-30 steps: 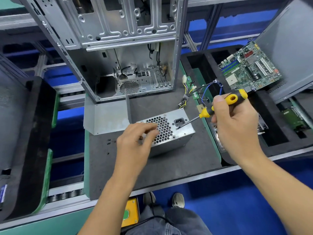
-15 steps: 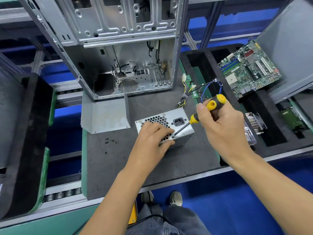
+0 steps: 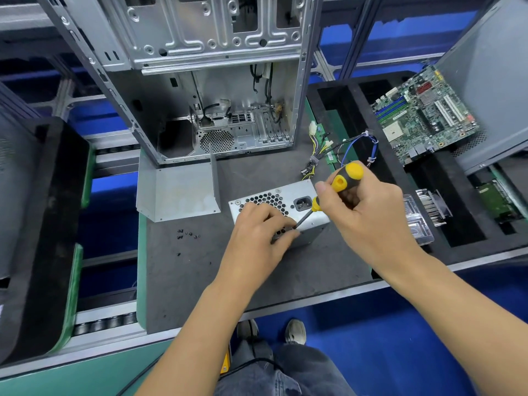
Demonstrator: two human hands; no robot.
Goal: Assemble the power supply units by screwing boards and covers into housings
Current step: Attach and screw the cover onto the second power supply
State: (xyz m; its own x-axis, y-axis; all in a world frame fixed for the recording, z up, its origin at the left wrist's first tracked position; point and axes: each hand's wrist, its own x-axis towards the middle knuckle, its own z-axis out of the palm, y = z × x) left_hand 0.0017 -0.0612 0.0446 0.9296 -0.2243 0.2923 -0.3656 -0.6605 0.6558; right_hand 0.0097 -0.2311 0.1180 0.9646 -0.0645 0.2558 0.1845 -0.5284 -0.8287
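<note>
Right now the power supply unit (image 3: 297, 204) sits on the dark tabletop (image 3: 200, 281), just in front of the open computer case (image 3: 205, 90), its vented face with the socket turned up. Left hand (image 3: 257, 238) is down on that vented face, fingers curled at the near edge, right where the tool's tip lands; whether they pinch a screw there, I cannot tell. Right hand (image 3: 368, 212) has its grip wrapped round the yellow-and-black handle of the screwdriver (image 3: 334, 187), thumb laid along the handle, shaft angled down and to the left, tip meeting the unit's near edge beside the left fingertips. Off to the left, a bent metal cover (image 3: 177, 192) lies flat on the tabletop, touching the case's base. A scatter of small black screws (image 3: 187, 235) sits just in front of that cover. Behind the unit, its wire bundle (image 3: 317, 150) trails back toward the case. Far right, a green motherboard (image 3: 423, 115) leans in a black foam tray (image 3: 400, 195).
</note>
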